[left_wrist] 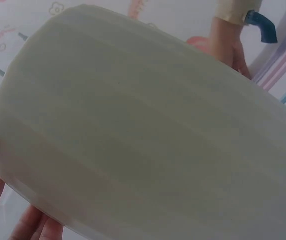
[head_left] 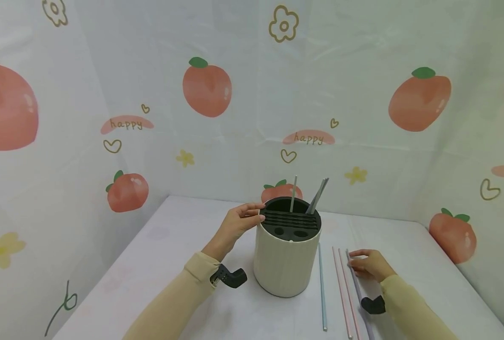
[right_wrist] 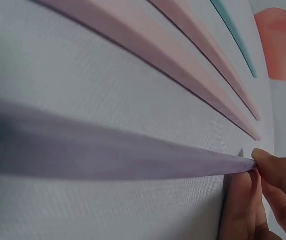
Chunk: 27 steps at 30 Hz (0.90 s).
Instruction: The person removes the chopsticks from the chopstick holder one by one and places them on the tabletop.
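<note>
A cream ribbed utensil holder with a black slotted insert stands upright on the table. My left hand holds its left side at the rim, fingers around the edge; in the left wrist view the holder wall hides most of the scene. To the right, my right hand pinches the far, thin end of a purple chopstick between thumb and fingers. Two pink chopsticks and a blue chopstick lie roughly parallel between that hand and the holder. Grey chopsticks poke up from the holder's rear opening.
A white table carries everything. Behind and at the sides hangs a white sheet printed with fruit, flowers and hearts. Black wrist devices are strapped below both hands, over cream sleeves.
</note>
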{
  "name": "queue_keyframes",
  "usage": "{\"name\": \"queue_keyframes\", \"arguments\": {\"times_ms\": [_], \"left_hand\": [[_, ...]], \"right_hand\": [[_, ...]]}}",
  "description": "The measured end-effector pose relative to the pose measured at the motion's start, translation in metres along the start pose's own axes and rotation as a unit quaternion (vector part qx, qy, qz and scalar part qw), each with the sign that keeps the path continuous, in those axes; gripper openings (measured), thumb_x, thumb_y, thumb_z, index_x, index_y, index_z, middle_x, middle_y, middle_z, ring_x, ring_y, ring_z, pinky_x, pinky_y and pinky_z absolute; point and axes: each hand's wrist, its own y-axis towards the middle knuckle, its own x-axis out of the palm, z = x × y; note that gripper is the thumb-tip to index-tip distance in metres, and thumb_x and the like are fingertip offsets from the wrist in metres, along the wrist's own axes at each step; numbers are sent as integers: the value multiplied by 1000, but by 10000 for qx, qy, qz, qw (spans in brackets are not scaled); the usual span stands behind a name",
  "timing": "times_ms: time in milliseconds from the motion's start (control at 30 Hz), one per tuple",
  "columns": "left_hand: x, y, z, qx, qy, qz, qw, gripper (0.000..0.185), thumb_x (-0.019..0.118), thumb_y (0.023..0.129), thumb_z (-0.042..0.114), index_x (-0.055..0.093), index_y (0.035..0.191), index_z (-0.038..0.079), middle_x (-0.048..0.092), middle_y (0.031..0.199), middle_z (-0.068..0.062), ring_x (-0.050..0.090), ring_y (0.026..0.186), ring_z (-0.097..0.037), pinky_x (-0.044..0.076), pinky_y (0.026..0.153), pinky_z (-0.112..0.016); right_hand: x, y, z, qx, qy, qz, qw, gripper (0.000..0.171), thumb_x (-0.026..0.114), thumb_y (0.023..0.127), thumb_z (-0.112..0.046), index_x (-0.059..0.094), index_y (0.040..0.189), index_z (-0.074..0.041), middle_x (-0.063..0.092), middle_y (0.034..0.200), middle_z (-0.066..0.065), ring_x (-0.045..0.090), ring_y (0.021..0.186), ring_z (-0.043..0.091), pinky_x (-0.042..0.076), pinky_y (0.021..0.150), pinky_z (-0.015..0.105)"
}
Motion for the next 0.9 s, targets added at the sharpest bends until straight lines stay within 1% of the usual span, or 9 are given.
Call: {"name": "queue_keyframes", "arguments": {"times_ms": [33, 333, 633, 900], "left_hand": [[0, 0, 0, -42, -21, 13, 10000, 37, 70, 86, 18, 66, 124, 16, 60, 122, -10, 55, 116, -24, 43, 105, -46], [-1, 0, -1, -56, -22, 44, 10000, 37, 71, 86, 18, 66, 123, 16, 59, 121, -10, 56, 115, -24, 44, 105, -46], [0, 0, 0, -1, -41, 34, 10000, 38, 70, 87, 19, 65, 124, 15, 59, 121, -11, 56, 114, -24, 44, 105, -46], [0, -1, 0, -1, -5, 30, 10000, 38, 69, 88, 19, 65, 125, 15, 59, 121, -11, 56, 115, -24, 44, 105, -47]], "right_hand": [[1, 0, -1, 29, -17, 37, 10000, 41, 68, 86, 0, 52, 120, 17, 65, 77, 2, 61, 66, 8, 56, 59, 22], [5, 0, -2, 25, -86, 135, 9999, 39, 69, 85, 2, 53, 118, 17, 64, 76, 2, 60, 66, 9, 55, 59, 22], [7, 2, -3, 47, -67, 219, 9997, 38, 70, 84, 3, 54, 116, 16, 67, 73, 1, 61, 64, 9, 55, 58, 23], [6, 1, -3, 40, -30, 132, 9999, 37, 69, 85, 3, 53, 116, 17, 65, 75, 2, 60, 65, 9, 56, 60, 23]]}}
